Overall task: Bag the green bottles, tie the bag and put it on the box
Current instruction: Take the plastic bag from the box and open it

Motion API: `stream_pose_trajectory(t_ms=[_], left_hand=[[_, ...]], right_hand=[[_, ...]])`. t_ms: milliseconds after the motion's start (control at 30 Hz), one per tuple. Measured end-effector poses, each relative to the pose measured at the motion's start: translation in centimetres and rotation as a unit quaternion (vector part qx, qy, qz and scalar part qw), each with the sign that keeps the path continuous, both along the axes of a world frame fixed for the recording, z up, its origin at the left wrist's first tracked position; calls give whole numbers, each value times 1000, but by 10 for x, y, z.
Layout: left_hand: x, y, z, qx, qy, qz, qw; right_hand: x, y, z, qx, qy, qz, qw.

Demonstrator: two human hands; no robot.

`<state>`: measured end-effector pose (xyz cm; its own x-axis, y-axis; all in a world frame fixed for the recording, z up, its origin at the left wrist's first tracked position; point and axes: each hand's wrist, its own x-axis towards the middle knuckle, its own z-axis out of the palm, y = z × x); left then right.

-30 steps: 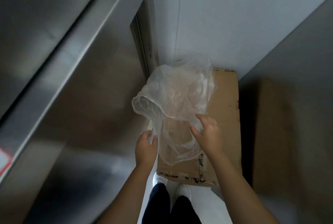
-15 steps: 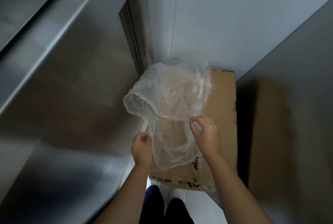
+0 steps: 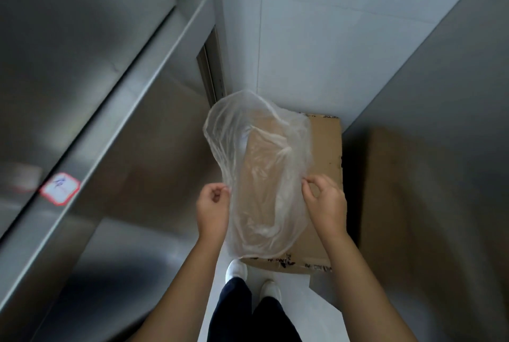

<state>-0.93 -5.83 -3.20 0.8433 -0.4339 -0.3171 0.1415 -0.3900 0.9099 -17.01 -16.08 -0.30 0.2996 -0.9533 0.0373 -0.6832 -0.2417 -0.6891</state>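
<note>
The bag is thin clear plastic, crinkled and softly glossy, catching pale streaks of light along its folds. Through it and to the right, the box shows plain brown cardboard, matt and a bit scuffed, with dark print along its near edge. On the left, the ledge is brushed metal with a dull sheen, and it carries a white paper sticker with a red border. The far wall looks smooth, pale and matt. The right panel is metal too, shiny enough to mirror the cardboard's brown. The trousers are dark cloth.
</note>
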Motion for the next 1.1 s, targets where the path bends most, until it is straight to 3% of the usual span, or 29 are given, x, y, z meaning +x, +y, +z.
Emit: stream_pose_trajectory(t_ms=[333,733,967,1100], left_hand=[[-33,27,89,-77,-30,-72,994],[-74,53,129,-67,-59,-264,960],[-110,77,123,-72,-73,-426,899],[-129,97,113,-69,-41,-506,859]], right_hand=[[-55,48,65,25,-47,-57,997],[-111,127,93,22,-20,-132,991],[-131,206,85,61,-23,-255,965],[-140,253,77,101,-69,-354,927]])
